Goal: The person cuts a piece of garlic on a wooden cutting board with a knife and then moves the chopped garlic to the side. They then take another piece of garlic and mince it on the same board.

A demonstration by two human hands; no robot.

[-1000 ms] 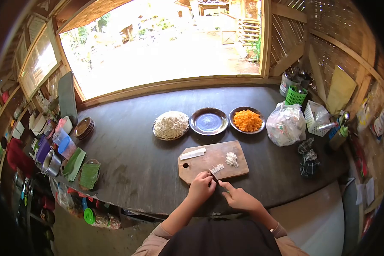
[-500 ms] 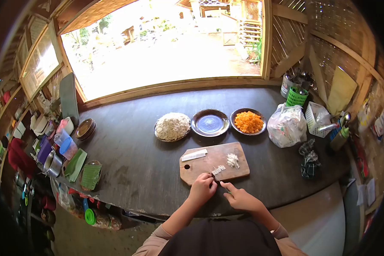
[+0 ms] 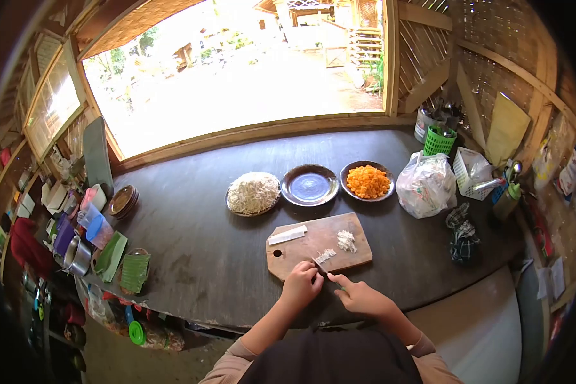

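Observation:
My right hand (image 3: 360,297) is closed around the handle of a knife (image 3: 320,267), whose blade points up and left over the near edge of the wooden cutting board (image 3: 296,263). Close beside the blade, my left hand (image 3: 302,283) has its fingers curled at the board's edge; whatever they pinch is hidden. Thin white slices (image 3: 325,256) lie just beyond the blade. Farther right on the board is a small pile of chopped white pieces (image 3: 346,240), and a flat white block (image 3: 288,235) rests at the upper left.
Behind the board stand a plate of pale shreds (image 3: 254,192), a dark-rimmed plate (image 3: 310,185) and a plate of orange chopped food (image 3: 368,182). A plastic bag (image 3: 427,185), white basket (image 3: 473,176) and dark cloth (image 3: 462,233) are at right. Stacked brown dishes (image 3: 123,201) and green leaves (image 3: 112,256) sit left.
The view has shifted slightly, moving the scene a little left. The knife blade now shows more clearly between my hands; both hands stay at the board's near edge.

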